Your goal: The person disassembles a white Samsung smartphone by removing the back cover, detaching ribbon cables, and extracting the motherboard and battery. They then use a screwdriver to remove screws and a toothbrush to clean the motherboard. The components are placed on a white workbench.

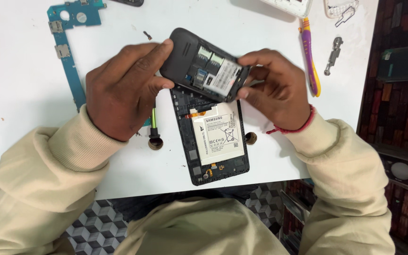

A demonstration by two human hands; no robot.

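- White tabletop, matte, scuffed; grey-and-white cube-pattern floor below its near edge; dark brick-pattern wall past its right edge.
- Left hand, cream knit sleeve: fingers curled over the rounded left end of a small black phone with its back cover off, thumb beneath; grip closed on the phone.
- Right hand, red thread at the wrist: fingertips pinching the phone's right end; grip closed on the phone.
- Small black phone: lifted clear of the tabletop, tilted, open back facing up, card slots and a white label showing; held above the top end of the larger device, near the middle of the tabletop.
- Black opened device frame with a white rectangular battery: flat on the tabletop, long axis toward the near edge, lower end close to that edge.
- Two small round brown discs: one on either side of the frame.
- Teal L-shaped circuit board: far left corner, running down along the left edge.
- Purple-and-yellow-handled tool: toward the far right corner, just beside the right hand.
- Small silver metal part: right of the tool, near the right edge.
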